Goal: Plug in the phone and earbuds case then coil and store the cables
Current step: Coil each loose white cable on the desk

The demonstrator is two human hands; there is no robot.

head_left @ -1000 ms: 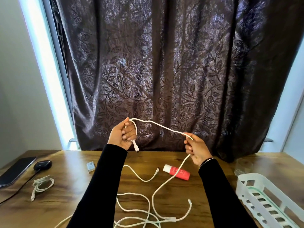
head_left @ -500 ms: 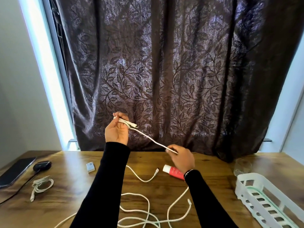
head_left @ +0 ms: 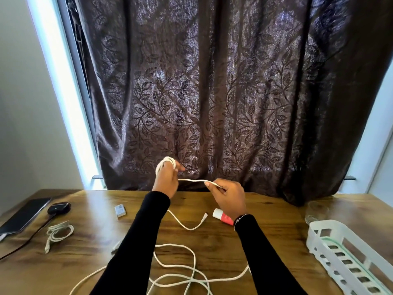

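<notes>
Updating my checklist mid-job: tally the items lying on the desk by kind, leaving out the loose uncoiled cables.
Dark flat phone: 1
Black rounded earbuds case: 1
Coiled white cable bundle: 1
Small white box: 1
Red-and-white tube: 1
Clear glass: 1
White slotted plastic basket: 1
Total: 7

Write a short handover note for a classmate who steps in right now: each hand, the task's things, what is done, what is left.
Left hand: white cable looped round its fingers.
Right hand: pinches the same cable, feeding it.
Phone and earbuds case: far left of the table, leads attached.
Done: one coiled cable lies by them.
Left: finish this coil, coil the loose cables, store all in the white basket.
</notes>
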